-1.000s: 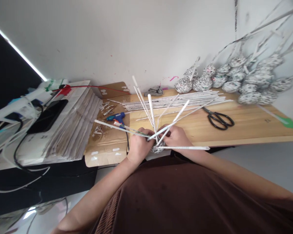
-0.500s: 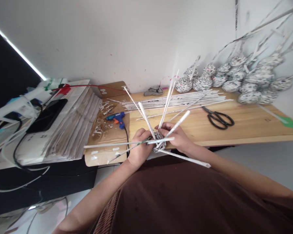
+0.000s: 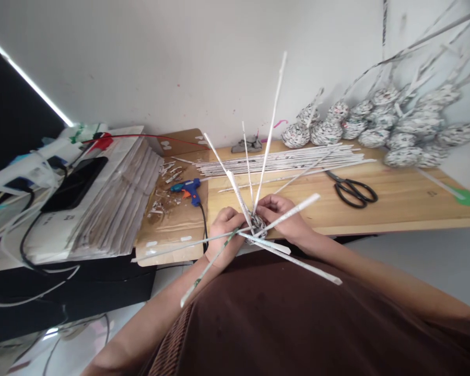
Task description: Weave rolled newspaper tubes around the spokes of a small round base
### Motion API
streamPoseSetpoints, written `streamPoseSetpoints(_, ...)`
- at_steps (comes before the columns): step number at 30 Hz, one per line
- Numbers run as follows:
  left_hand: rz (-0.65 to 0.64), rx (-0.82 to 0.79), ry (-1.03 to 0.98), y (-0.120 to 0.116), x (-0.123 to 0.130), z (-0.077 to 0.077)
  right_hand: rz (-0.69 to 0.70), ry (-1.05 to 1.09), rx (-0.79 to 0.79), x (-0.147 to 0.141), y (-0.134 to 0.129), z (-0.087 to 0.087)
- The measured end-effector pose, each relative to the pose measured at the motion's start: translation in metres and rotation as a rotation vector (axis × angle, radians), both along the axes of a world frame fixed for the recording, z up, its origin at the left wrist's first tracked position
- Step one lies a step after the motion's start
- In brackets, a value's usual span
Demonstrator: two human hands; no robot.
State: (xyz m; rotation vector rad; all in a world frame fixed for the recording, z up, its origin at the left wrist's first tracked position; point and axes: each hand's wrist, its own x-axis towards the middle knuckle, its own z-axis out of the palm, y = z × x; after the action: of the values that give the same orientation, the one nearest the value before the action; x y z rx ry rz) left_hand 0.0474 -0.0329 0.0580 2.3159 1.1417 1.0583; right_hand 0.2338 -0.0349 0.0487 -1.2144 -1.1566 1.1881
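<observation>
Holding a small woven paper ball (image 3: 259, 225) between your two hands, you are working just above your lap, at the near edge of the wooden counter (image 3: 395, 209). Your left hand (image 3: 224, 232) is gripping the ball's left side, its fingers curling in tightly with little gap showing between them. Your right hand (image 3: 280, 214) is reaching in from the other side, thumb and fingers drawing together on the rim at the foot of a tall paper stick (image 3: 272, 115); whether they are also pinching that stick, you cannot tell from this angle. More sticks are fanning out from the ball: some are rising toward the wall, others are pointing right or down over your brown clothing (image 3: 278, 313), and one with green marks (image 3: 197, 282) is crossing your left hand and forearm.

Beyond your hands, a row of loose paper rods (image 3: 278, 162) is lying across the counter, and black-handled scissors (image 3: 350, 189) are resting to the right. Finished-looking woven paper shapes (image 3: 325, 132) are clustering against the wall at the far right. On your left, a blue glue gun (image 3: 188, 189) is lying on a cardboard sheet (image 3: 166, 243) among paper scraps, and beside it a tall stack of newspapers (image 3: 119, 193) is carrying a black phone (image 3: 76, 184).
</observation>
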Motion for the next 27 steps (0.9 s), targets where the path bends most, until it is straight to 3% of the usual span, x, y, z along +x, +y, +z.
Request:
streamPoseSetpoints(4,0.026,0.053,-0.001,0.001,-0.001,-0.001,0.066,-0.013,0.102,0.0,-0.007,0.007)
streamPoseSetpoints(10,0.037,0.064,0.006,0.004,0.0,-0.005,-0.064,-0.132,0.12,-0.001,-0.015,0.009)
streamPoseSetpoints(15,0.106,0.074,0.01,0.006,0.001,-0.004,-0.018,-0.15,0.203,0.0,-0.024,0.011)
streamPoseSetpoints(19,0.081,0.057,0.06,0.005,0.001,0.001,-0.005,-0.271,0.272,0.002,-0.028,0.009)
streamPoseSetpoints(27,0.056,0.044,0.013,0.005,0.003,-0.002,-0.031,-0.072,0.201,-0.004,-0.025,-0.006)
